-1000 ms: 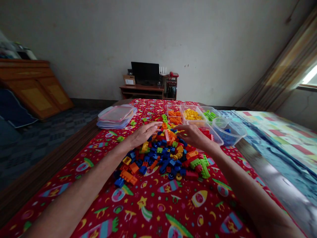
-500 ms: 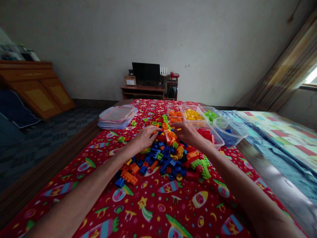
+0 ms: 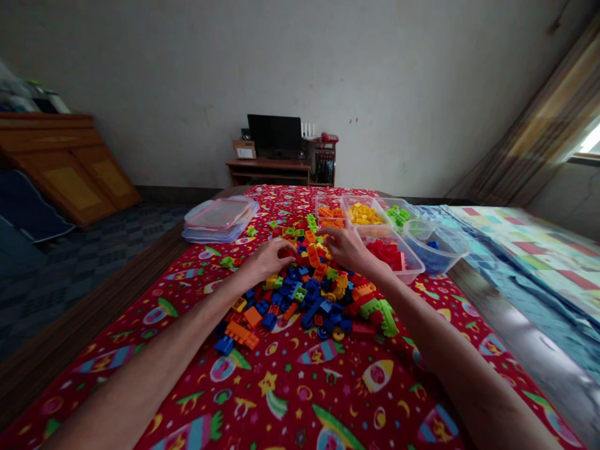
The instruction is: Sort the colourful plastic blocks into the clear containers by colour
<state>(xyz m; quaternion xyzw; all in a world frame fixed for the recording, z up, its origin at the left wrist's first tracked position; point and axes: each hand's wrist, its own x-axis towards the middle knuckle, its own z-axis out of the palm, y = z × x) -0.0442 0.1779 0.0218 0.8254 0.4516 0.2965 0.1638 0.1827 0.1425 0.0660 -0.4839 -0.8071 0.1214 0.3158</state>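
A mixed heap of toy building blocks (image 3: pixel 309 294) in blue, orange, red, yellow and green is spread on the red patterned cloth (image 3: pixel 300 394). At the heap's far left side, my left hand (image 3: pixel 272 259) has its fingers curled with thumb and fingertips close together; whatever lies between them is too small to make out. Opposite it, my right hand (image 3: pixel 345 247) bends over the far right part of the heap, fingers drawn together and pointing left. Its fingertips are partly hidden. An orange block (image 3: pixel 313 255) lies between the two hands.
Right of the heap stand clear tubs: orange blocks (image 3: pixel 330 216), yellow blocks (image 3: pixel 364 214), green blocks (image 3: pixel 398 216), red blocks (image 3: pixel 385 253), and a round tub (image 3: pixel 452 257) with blue blocks. Stacked lids (image 3: pixel 220 219) lie at left. Beyond the table is a monitor (image 3: pixel 275 135).
My left hand has drawn back slightly to the left, its fingers more curled. My right hand has shifted a little left, its fingers closer together. The view has moved slightly.
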